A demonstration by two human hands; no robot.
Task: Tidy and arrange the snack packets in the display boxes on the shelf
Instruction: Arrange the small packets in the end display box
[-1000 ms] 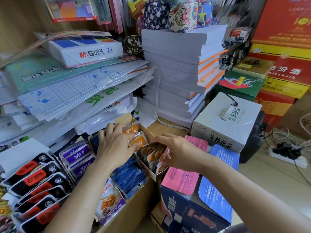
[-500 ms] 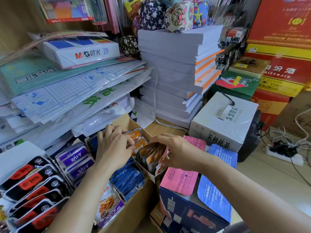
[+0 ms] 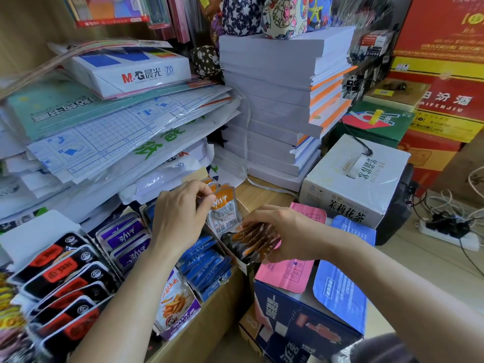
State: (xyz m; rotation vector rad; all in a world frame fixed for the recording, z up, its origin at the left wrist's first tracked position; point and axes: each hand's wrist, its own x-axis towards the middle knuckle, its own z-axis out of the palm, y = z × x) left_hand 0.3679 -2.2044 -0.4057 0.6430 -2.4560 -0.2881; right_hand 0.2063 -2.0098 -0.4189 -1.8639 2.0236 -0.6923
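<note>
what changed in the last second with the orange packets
The left hand has pinched one orange packet at the back of the box and lifted it upright. The right hand still grips the front bundle. The blue packets and purple packets lie as before.

one wide-angle view, worn on the head, looks forward and steeply down along both forearms. it sits close over the display boxes [image 3: 209, 318] of snack packets [image 3: 225, 208] at lower left, with the left hand [image 3: 178, 218] and right hand [image 3: 285, 231] near mid-frame. the paper stack [image 3: 275, 100] rises straight ahead; the floor [image 3: 424, 258] falls away right. the edges bow, seemingly from the lens.
</note>
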